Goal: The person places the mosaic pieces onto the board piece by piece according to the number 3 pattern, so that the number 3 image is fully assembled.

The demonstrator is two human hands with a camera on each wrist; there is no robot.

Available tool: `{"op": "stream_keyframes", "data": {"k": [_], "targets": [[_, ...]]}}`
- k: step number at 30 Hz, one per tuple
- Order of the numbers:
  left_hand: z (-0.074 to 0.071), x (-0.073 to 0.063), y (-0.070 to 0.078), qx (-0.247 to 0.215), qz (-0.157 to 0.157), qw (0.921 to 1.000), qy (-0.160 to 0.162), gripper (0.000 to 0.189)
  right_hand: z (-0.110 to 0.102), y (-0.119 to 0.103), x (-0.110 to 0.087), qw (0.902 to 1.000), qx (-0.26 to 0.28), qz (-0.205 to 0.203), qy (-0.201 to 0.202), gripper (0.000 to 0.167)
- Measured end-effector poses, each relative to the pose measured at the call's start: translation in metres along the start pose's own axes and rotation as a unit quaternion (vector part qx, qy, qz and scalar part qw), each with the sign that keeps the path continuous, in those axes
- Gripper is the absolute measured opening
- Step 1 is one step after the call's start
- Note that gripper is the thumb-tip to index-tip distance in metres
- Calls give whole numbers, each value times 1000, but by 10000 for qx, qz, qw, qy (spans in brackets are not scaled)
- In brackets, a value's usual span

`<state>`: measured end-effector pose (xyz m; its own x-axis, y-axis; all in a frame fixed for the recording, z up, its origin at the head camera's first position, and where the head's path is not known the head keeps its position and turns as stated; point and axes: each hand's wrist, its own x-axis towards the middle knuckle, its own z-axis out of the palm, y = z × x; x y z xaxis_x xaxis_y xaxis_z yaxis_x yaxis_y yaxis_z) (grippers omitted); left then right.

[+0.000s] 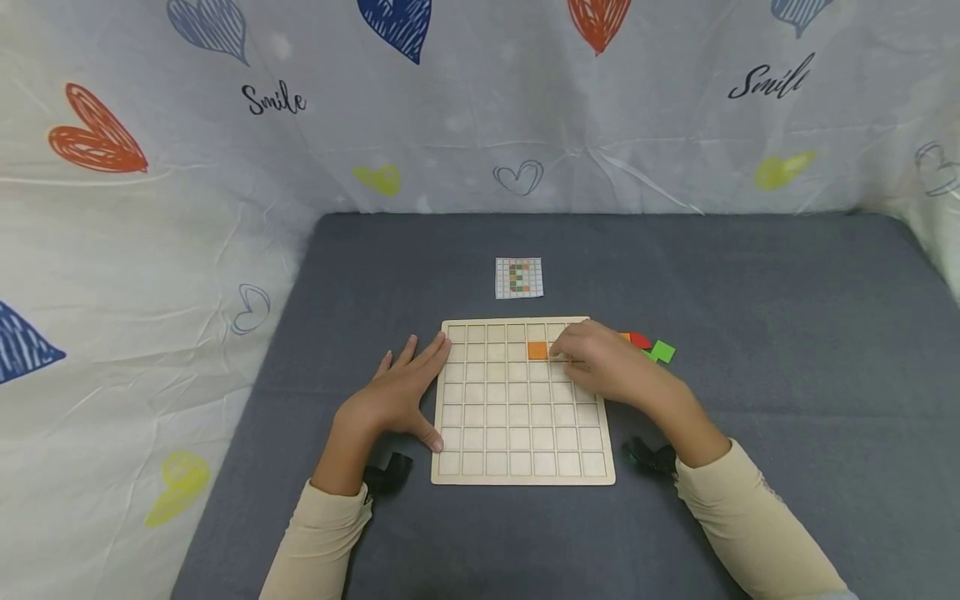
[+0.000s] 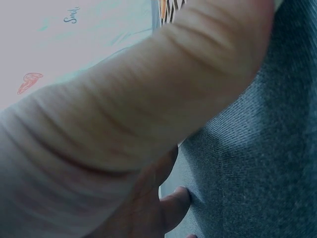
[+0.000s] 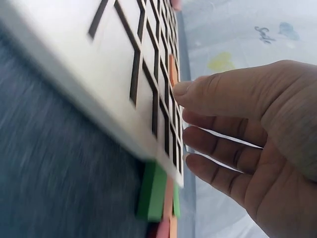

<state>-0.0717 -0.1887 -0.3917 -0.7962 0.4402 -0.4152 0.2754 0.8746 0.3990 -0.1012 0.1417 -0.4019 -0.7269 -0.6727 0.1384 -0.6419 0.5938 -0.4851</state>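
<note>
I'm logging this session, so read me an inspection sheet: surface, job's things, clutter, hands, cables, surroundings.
Surface: dark grey cloth, lightly creased.
Job's things: pale wooden grid board; one orange square tile in its second row from the far side; small printed paper card beyond the board; small green, red and orange pieces by its right edge, partly hidden.
Clutter: nothing seen.
Left hand: spread against the board's left edge.
Right hand: over the board's far right, beside the orange tile; no held piece shows.
Cables: nothing seen.
Surroundings: whitish fabric backdrop printed with hearts and "Smile".
</note>
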Motion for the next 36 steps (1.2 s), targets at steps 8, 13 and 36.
{"op": "stream_keyframes", "data": {"k": [8, 13, 36], "targets": [[1, 2, -2, 29, -13, 10000, -30, 152, -10, 12, -42, 9994, -254, 156, 171, 26], [1, 2, -1, 21, -20, 10000, -38, 152, -19, 18, -71, 9976, -340, 569, 208, 31], [-1, -2, 2, -94, 8, 9999, 63, 151, -32, 32, -116, 9915, -586, 1100, 363, 29]]}}
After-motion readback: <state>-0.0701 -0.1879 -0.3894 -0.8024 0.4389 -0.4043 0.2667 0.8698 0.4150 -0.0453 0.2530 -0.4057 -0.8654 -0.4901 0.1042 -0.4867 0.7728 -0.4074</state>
